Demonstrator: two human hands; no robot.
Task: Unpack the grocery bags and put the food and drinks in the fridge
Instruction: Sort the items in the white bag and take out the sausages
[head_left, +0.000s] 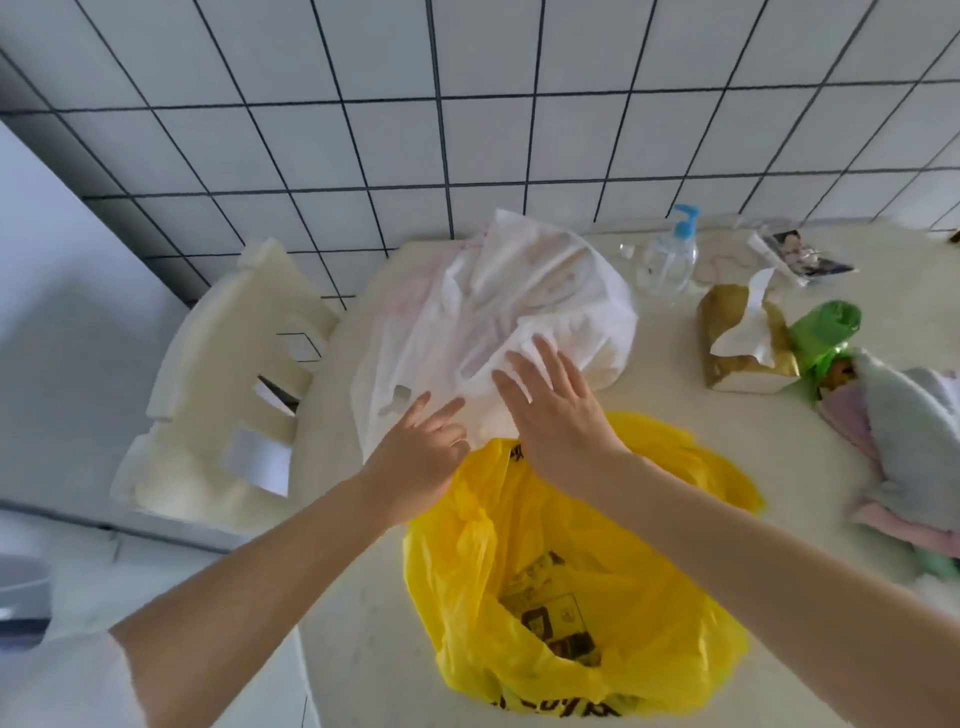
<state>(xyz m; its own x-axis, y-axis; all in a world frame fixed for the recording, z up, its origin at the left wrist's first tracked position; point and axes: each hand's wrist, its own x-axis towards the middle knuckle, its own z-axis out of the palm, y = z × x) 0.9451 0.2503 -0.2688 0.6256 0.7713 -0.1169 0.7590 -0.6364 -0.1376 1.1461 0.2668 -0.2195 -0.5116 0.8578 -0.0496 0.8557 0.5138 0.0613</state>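
While both arms reached forward over the bench (363, 613), the hands met at the white bag (498, 312), which lay slumped and crumpled toward the tiled wall. The yellow bag (571, 571) sat on the near side of the white bag, touching it, its mouth gaping upward and dark printed packaging showing dimly inside; what the packaging held could not be told. The left hand (415, 457) was at the near edge of the white bag, just where the yellow bag's rim rose; its forefinger pointed forward and the other fingers were loosely bent, and whether they pinched any plastic could not be told. The right hand (550, 415) lay just beside the left, fingers straight and spread, palm down on the near slope of the white bag, gripping nothing.

To the right of the white bag stood a clear pump bottle (667, 260) with a blue head, and nearer than that a gold tissue pack (737, 343) with a sheet sticking up. Farther right of the white bag were a green plastic wrapper (823, 332) and a heap of folded cloths (904, 431). To the left of the white bag, off the bench's edge, stood a pale chair back (228, 374).
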